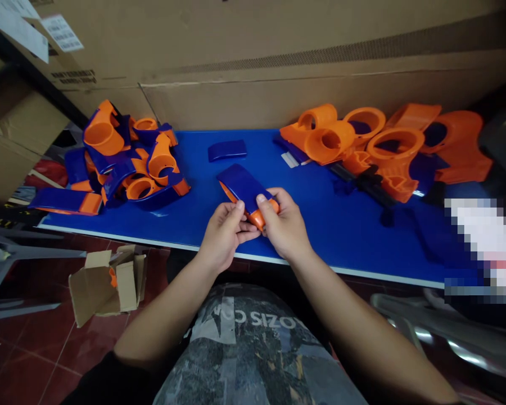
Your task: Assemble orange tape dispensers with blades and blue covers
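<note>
In front of me, above the near part of the blue table, I hold a blue-and-orange plastic tape dispenser (245,187), its blue face up and its orange end toward me. My left hand (225,233) pinches the left edge of that orange end with thumb and fingers. On the other side, my right hand (285,222) is closed round the same end, thumb pressed on top. The underside is hidden by my fingers. Just beyond lies a loose curved blue plastic piece (227,151).
A heap of blue-and-orange dispensers (139,163) covers the table's left end. Orange ring-shaped bodies (329,140) are piled at the right, near a dark tool-like object (365,183). Behind stands a large cardboard box (236,101). An open carton (95,289) sits on the floor.
</note>
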### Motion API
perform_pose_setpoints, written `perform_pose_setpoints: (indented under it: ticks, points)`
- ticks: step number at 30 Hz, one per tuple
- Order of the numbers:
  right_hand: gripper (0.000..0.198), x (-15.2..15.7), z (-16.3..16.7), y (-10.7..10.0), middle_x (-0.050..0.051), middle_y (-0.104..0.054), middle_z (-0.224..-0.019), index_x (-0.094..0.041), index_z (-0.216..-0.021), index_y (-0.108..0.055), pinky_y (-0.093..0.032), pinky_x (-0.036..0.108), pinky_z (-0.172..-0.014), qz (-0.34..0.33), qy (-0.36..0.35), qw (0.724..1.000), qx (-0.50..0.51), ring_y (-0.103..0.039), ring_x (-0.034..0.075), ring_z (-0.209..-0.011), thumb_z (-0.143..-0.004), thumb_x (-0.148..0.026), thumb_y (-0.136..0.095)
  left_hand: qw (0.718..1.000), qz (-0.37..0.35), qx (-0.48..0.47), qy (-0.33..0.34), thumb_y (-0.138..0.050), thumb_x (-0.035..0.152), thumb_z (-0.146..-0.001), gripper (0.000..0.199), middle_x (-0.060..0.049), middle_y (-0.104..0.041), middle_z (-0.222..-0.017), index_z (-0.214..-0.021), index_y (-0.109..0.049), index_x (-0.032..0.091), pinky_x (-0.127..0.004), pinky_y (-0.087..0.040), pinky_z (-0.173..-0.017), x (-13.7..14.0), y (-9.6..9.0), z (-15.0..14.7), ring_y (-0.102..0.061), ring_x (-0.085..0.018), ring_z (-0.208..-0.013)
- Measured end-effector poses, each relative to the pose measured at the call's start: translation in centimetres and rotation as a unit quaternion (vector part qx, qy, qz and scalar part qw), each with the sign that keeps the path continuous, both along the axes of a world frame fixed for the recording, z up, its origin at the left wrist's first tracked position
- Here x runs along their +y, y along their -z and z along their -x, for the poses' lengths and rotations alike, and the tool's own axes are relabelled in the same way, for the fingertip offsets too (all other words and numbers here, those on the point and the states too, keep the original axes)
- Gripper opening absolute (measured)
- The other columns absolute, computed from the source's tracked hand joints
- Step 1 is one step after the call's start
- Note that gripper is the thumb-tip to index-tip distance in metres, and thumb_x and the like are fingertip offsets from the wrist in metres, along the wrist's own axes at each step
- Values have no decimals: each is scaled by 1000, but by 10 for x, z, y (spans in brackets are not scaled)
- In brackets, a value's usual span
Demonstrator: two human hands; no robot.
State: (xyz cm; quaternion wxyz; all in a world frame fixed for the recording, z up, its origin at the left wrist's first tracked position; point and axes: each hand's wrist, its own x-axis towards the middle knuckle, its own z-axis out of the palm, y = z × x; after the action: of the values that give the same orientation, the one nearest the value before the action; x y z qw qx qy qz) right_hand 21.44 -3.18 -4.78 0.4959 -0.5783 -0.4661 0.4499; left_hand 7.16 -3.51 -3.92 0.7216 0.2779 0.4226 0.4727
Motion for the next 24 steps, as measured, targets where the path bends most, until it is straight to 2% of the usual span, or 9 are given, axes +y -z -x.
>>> perform_pose_setpoints:
  ticks: [3, 7, 10, 12, 14, 17, 20, 22, 24]
  points:
    - [34, -7, 2, -1, -2, -66, -75, -24, -98, -63, -47, 28, -63, -59, 35, 993, -94, -59, 16, -66, -95, -58, -69, 999, 4, 34, 1, -88, 63, -78, 57, 5, -65, -75, -93, -51, 22, -35, -66, -79, 1, -3, -4, -64, -9, -61]
    - [26, -14, 3, -1, 1, -72, -82, -25, -98, -62, -49, 31, -69, -88, 16, 986, -144, -64, 20, -73, -98, -50, -68, 995, 26, 93, -4, -81, 60, -85, 48, 5, -64, -75, -97, -52, 23, -36, -65, -73, 2, -8, -6, -58, -8, -56]
    - [17, -17, 2, 2, 3, -73, -88, -26, -100, -63, -53, 36, -76, -141, -12, 972, -187, -68, 24, -81, -98, -42, -67, 986, 7, 164, -35, -77, 54, -90, 42, 0, -71, -96, -115, -57, 26, -33, -64, -71, -1, -13, -5, -68, -14, -72]
    - [11, -18, 3, 5, 5, -72, -93, -26, -99, -61, -56, 38, -81, -194, -40, 957, -212, -69, 25, -87, -97, -34, -67, 982, -25, 184, -42, -79, 51, -90, 47, -4, -74, -111, -124, -57, 28, -34, -63, -78, -6, -15, -4, -73, -19, -90]
    - [9, -20, 4, 9, 7, -70, -99, -26, -102, -58, -58, 40, -82, -248, -73, 938, -230, -70, 26, -91, -96, -26, -65, 975, -62, 207, -55, -84, 46, -86, 50, -5, -74, -114, -125, -59, 27, -36, -61, -88, -10, -17, -5, -73, -22, -100]
    - [38, -23, 5, 14, 14, -68, -118, -24, -128, -54, -63, 45, -85, -305, -121, 910, -252, -71, 31, -108, -92, -19, -63, 949, -122, 278, -88, -92, 35, -77, 52, -6, -75, -109, -118, -62, 24, -39, -57, -97, -17, -21, -6, -73, -24, -101]
    - [85, -28, 5, 18, 23, -55, -147, -23, -160, -30, -65, 53, -90, -307, -146, 903, -262, -67, 39, -125, -86, -25, -73, 922, -167, 327, -122, -92, 30, -74, 48, -5, -76, -103, -113, -64, 25, -40, -57, -96, -17, -28, 1, -74, -27, -100]
    - [104, -31, 4, 20, 24, -45, -158, -29, -168, -15, -68, 50, -78, -296, -158, 913, -231, -73, 32, -102, -85, -28, -78, 902, -190, 356, -155, -90, 29, -75, 48, -4, -76, -101, -115, -65, 26, -38, -57, -95, -8, -37, 18, -73, -27, -100]
    - [109, -32, 3, 22, 22, -44, -159, -37, -169, -7, -65, 40, -59, -282, -161, 928, -181, -69, 20, -77, -87, -27, -78, 872, -209, 396, -196, -90, 31, -75, 49, -2, -75, -100, -116, -64, 26, -36, -57, -94, 12, -49, 46, -72, -25, -100]
